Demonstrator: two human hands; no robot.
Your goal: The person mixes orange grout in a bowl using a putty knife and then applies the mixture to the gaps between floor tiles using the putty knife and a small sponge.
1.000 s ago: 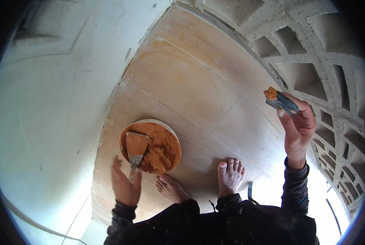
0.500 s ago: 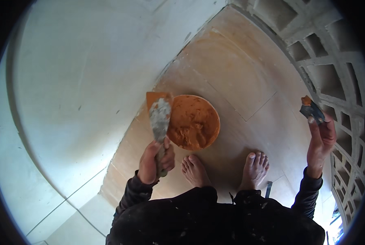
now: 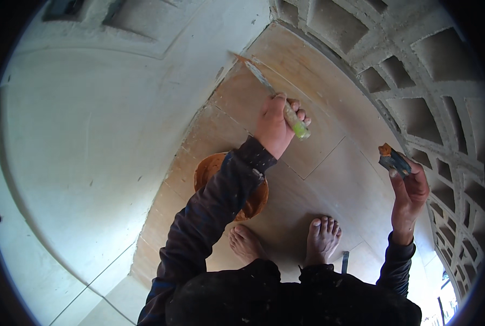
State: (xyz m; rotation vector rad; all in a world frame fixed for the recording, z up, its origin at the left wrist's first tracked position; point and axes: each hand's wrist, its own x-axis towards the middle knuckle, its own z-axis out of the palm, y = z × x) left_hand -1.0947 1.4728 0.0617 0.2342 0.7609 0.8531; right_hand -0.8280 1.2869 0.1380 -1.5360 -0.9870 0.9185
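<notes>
While the left hand [image 3: 275,126] is closed tight around the pale green handle of a putty knife [image 3: 277,99], its thin blade reaches up-left from the fingers and its tip touches the smooth white wall [image 3: 101,136] at the wall's edge. The right hand [image 3: 409,191] pinches a small scraper [image 3: 393,159], smeared with orange putty, between thumb and fingertips. Below stands a bowl of orange putty [image 3: 210,168] on the tan tiled floor [image 3: 329,163], near two bare feet, with a lattice block wall [image 3: 416,70] at right.

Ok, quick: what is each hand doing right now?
Left hand: closed on a putty knife with a green handle.
Right hand: closed on a small scraper carrying orange paste.
</notes>
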